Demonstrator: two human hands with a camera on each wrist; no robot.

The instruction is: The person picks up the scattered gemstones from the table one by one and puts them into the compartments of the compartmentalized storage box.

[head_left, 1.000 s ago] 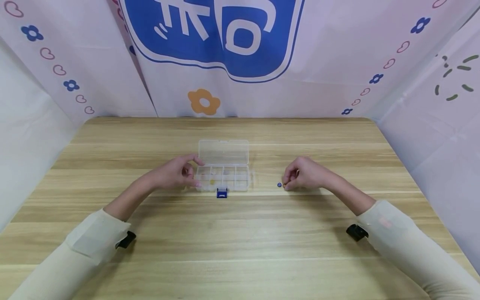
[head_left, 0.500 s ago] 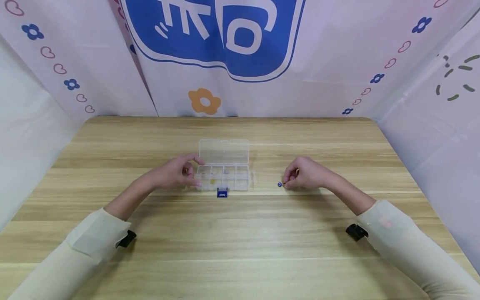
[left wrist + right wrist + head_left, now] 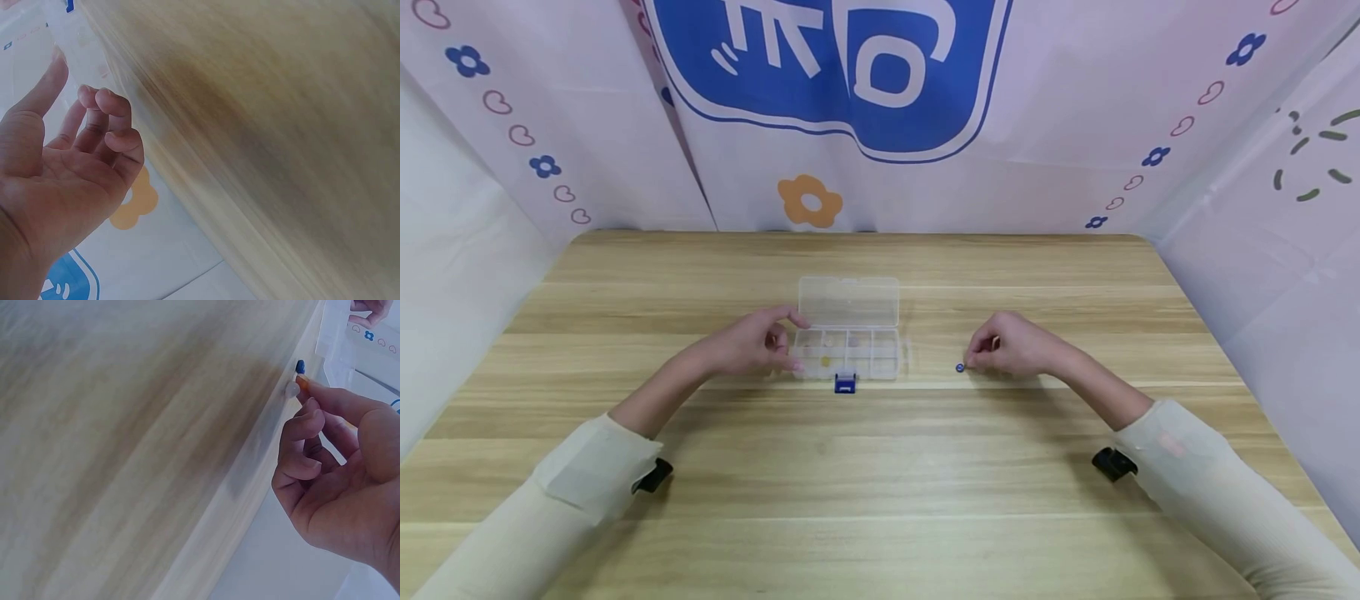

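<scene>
A clear plastic compartment box (image 3: 883, 354) lies with its lid (image 3: 848, 302) folded back. My left hand (image 3: 747, 343) holds the box at its left end, index finger at the hinge corner and thumb at the near corner; the other fingers are curled. In the left wrist view the box is barely visible beyond the hand. To the right of the box, my right hand (image 3: 1009, 346) pinches a small orange bead (image 3: 302, 381) at the tabletop. A blue bead (image 3: 959, 367) lies just left of those fingertips. A pale round piece (image 3: 292, 390) shows beside the pinch; its kind is unclear.
A blue latch (image 3: 845, 383) sticks out from the box's front. Small yellow pieces (image 3: 825, 362) and other pale bits sit in some compartments. The wood-grain table (image 3: 880, 475) is bordered by printed white cloth (image 3: 1037, 183) at the back and sides.
The orange bead, visible at the right fingertips a second ago in the head view, is now hidden there by the fingers. Both hands stay almost in place.
</scene>
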